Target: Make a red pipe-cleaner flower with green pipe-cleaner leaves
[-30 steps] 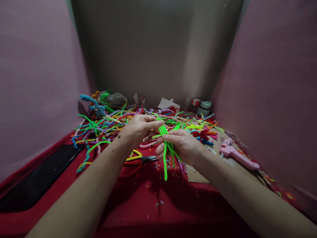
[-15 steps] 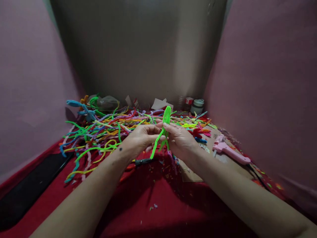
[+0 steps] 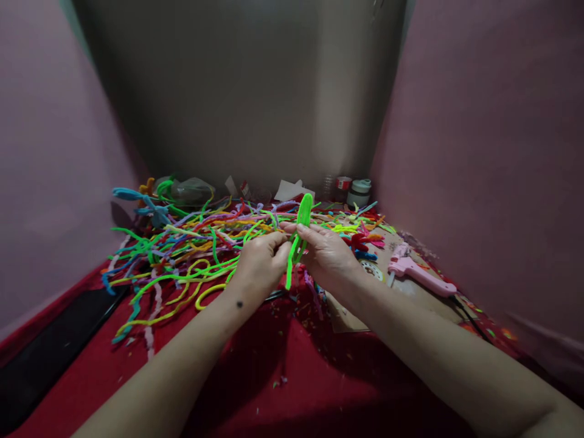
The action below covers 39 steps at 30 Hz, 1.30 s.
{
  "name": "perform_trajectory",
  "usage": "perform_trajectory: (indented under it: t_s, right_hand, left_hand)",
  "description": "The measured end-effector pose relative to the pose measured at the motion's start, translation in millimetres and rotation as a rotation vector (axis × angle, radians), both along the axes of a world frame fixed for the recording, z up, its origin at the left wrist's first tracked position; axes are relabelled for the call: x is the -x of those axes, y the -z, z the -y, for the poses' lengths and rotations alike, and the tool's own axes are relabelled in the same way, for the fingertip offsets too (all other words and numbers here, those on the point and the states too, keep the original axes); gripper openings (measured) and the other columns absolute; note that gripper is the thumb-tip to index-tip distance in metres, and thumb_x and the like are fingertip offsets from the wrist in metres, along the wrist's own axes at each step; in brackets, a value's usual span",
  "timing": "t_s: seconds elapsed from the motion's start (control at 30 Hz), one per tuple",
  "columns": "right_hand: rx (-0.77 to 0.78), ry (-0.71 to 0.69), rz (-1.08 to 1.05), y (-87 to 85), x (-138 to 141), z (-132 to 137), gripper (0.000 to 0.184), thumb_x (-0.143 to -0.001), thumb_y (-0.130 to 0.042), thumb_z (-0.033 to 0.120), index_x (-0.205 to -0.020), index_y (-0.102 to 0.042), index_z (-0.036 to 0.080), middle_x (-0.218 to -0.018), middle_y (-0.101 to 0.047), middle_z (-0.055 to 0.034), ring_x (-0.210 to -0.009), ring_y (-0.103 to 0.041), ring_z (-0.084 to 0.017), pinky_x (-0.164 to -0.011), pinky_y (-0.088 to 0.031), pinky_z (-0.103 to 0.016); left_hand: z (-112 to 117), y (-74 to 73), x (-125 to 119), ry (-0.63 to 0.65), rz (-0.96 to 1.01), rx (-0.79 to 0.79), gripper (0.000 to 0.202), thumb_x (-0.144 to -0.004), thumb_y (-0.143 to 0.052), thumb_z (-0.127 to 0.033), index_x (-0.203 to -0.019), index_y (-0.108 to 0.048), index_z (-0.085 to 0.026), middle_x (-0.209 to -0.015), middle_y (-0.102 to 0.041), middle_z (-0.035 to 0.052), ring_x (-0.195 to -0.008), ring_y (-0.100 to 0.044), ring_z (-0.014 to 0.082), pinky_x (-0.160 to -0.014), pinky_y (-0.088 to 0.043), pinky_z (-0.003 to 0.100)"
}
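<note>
Both my hands meet over a red cloth (image 3: 283, 365) and grip a bright green pipe cleaner (image 3: 302, 214) folded into a loop that stands upright between them. My left hand (image 3: 259, 264) pinches its lower strands, fingers closed. My right hand (image 3: 328, 254) is closed round the middle of it, thumb and forefinger near the loop. Loose green ends hang down below the hands. A big heap of pipe cleaners (image 3: 191, 240) in many colours lies just behind and to the left.
A pink glue gun (image 3: 422, 275) lies at right on a cardboard sheet (image 3: 351, 316). Small jars (image 3: 358, 191) stand at the back against a grey board. A black flat object (image 3: 50, 353) lies at left. Pink walls close in both sides.
The green pipe cleaner went from hanging down in long strands to a folded loop pointing up. Both hands moved closer together and a little farther from me.
</note>
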State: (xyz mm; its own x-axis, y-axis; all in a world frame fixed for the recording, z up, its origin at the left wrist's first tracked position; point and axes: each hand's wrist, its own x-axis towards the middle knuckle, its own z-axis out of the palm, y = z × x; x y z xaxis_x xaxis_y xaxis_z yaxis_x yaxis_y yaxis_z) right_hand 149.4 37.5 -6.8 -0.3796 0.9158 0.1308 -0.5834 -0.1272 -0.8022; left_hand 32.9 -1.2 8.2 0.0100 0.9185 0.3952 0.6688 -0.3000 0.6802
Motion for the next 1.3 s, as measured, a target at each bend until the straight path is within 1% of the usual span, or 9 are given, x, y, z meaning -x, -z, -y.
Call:
perform_trajectory:
  t_s: [0.1, 0.17, 0.27, 0.4, 0.53, 0.7, 0.93, 1.13, 1.3]
  right_hand:
    - [0.023, -0.021, 0.003, -0.1, -0.4, -1.1, 0.008, -0.071, -0.060, 0.020, -0.071, -0.065, 0.014, -0.073, -0.067, -0.0048, -0.057, -0.057, -0.012, -0.056, -0.045, -0.026]
    - [0.059, -0.043, -0.005, 0.1, -0.5, -1.9, 0.007, -0.072, -0.060, 0.018, -0.068, -0.063, 0.013, -0.076, -0.067, -0.0056, -0.060, -0.059, -0.013, -0.059, -0.047, -0.027]
    - [0.094, -0.079, -0.036, 0.0, -1.2, -3.2, 0.008, -0.074, -0.058, 0.016, -0.067, -0.060, 0.014, -0.083, -0.068, -0.0062, -0.068, -0.062, -0.015, -0.064, -0.050, -0.030]
    - [0.092, -0.101, -0.080, -0.9, -2.3, -4.0, 0.011, -0.078, -0.054, 0.015, -0.068, -0.059, 0.015, -0.095, -0.067, -0.0062, -0.074, -0.062, -0.015, -0.067, -0.051, -0.031]
    - [0.083, -0.112, -0.044, -2.5, -1.6, -2.6, 0.010, -0.076, -0.057, 0.016, -0.066, -0.059, 0.014, -0.097, -0.067, -0.0057, -0.067, -0.060, -0.013, -0.061, -0.050, -0.027]
    - [0.083, -0.088, -0.013, -3.8, -1.1, -0.2, 0.010, -0.072, -0.063, 0.020, -0.064, -0.058, 0.015, -0.093, -0.068, -0.0059, -0.066, -0.059, -0.012, -0.057, -0.048, -0.024]
    - [0.024, -0.018, 0.011, 0.9, 2.1, 1.1, 0.009, -0.073, -0.060, 0.022, -0.067, -0.062, 0.016, -0.069, -0.067, -0.0032, -0.061, -0.060, -0.013, -0.060, -0.048, -0.026]
    - [0.055, 0.056, 0.016, -0.4, 1.7, 2.1, 0.008, -0.074, -0.058, 0.020, -0.067, -0.058, 0.017, -0.067, -0.067, -0.0025, -0.064, -0.062, -0.015, -0.063, -0.049, -0.029]
    - [0.031, 0.074, 0.006, 1.8, 0.3, -1.0, 0.006, -0.075, -0.058, 0.020, -0.070, -0.058, 0.016, -0.067, -0.067, -0.0024, -0.063, -0.063, -0.015, -0.064, -0.049, -0.029]
  left_hand:
    - [1.4, -7.6, 3.2, 0.210, 0.160, 0.234, 0.021, -0.076, -0.047, -0.027, -0.060, -0.053, -0.015, -0.053, -0.038, -0.0048, -0.049, -0.031, 0.0072, -0.046, -0.026, 0.019]
    - [2.3, -13.4, 7.1, 0.283, 0.184, 0.340, 0.022, -0.074, -0.052, -0.029, -0.057, -0.050, -0.015, -0.051, -0.034, -0.0060, -0.045, -0.027, 0.0058, -0.042, -0.022, 0.019]
    - [2.4, -18.3, 13.3, 0.273, 0.238, 0.379, 0.023, -0.074, -0.056, -0.033, -0.060, -0.050, -0.016, -0.050, -0.036, -0.0065, -0.042, -0.027, 0.0049, -0.039, -0.020, 0.018]
    - [-1.3, -14.6, 17.6, 0.279, 0.417, 0.428, 0.026, -0.077, -0.053, -0.040, -0.066, -0.049, -0.017, -0.050, -0.038, -0.0067, -0.038, -0.029, 0.0043, -0.038, -0.021, 0.018]
    - [-6.2, -7.2, 17.0, 0.293, 0.393, 0.463, 0.030, -0.072, -0.059, -0.039, -0.059, -0.047, -0.016, -0.047, -0.037, -0.0066, -0.038, -0.028, 0.0037, -0.038, -0.019, 0.018]
    - [-8.0, -3.9, 16.2, 0.284, 0.411, 0.477, 0.023, -0.068, -0.063, -0.034, -0.059, -0.053, -0.015, -0.045, -0.035, -0.0072, -0.039, -0.027, 0.0041, -0.039, -0.017, 0.019]
    - [-6.2, -5.5, 19.2, 0.309, 0.396, 0.552, 0.028, -0.067, -0.066, -0.030, -0.050, -0.051, -0.014, -0.040, -0.041, -0.0057, -0.034, -0.032, 0.0032, -0.037, -0.020, 0.018]
    - [-6.2, -4.1, 16.6, 0.358, 0.514, 0.656, 0.010, -0.068, -0.060, -0.018, -0.060, -0.059, -0.012, -0.056, -0.064, 0.0023, -0.029, -0.039, 0.0026, -0.030, -0.022, 0.016]
    - [-3.7, -2.8, 9.4, 0.381, 0.601, 0.656, 0.015, -0.067, -0.056, -0.012, -0.052, -0.054, -0.012, -0.046, -0.058, -0.0007, -0.026, -0.034, 0.0021, -0.029, -0.023, 0.015]
